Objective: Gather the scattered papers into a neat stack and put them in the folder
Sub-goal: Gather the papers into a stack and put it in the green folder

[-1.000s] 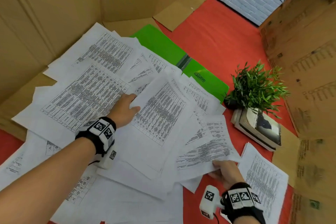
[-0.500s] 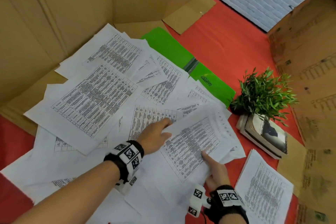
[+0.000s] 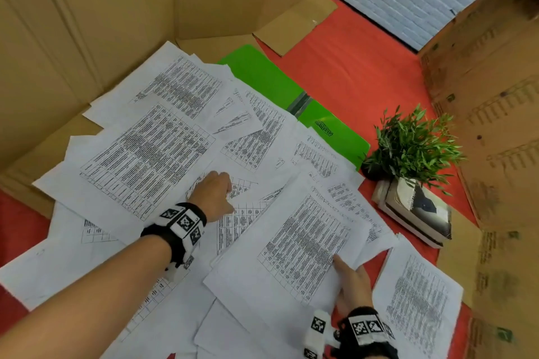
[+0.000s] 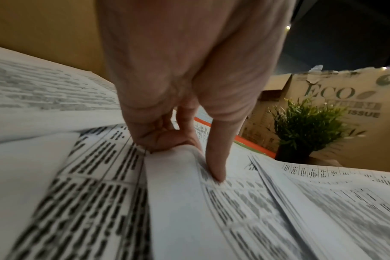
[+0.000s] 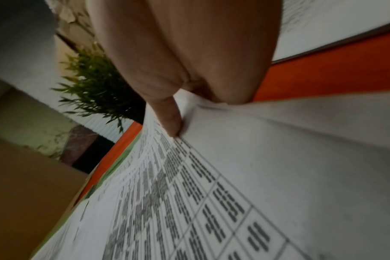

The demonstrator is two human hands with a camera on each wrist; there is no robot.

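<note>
Printed white papers lie scattered and overlapping across the red table. A green folder lies closed at the back, its near half covered by sheets. My left hand is at the middle of the pile. In the left wrist view the left hand pinches the raised edge of one sheet, with one finger pressed straight down on it. My right hand grips the near right corner of a gathered bundle, thumb on top of the bundle and the other fingers hidden beneath.
A small potted plant stands beside a stack of books at the right. One more printed sheet lies apart at the near right. Cardboard walls close in the left, the back and the right side.
My left hand carried a sheet rightward onto the bundle in my right hand, let it go, and moved back left to another sheet. The right hand stayed at the bundle's corner.
</note>
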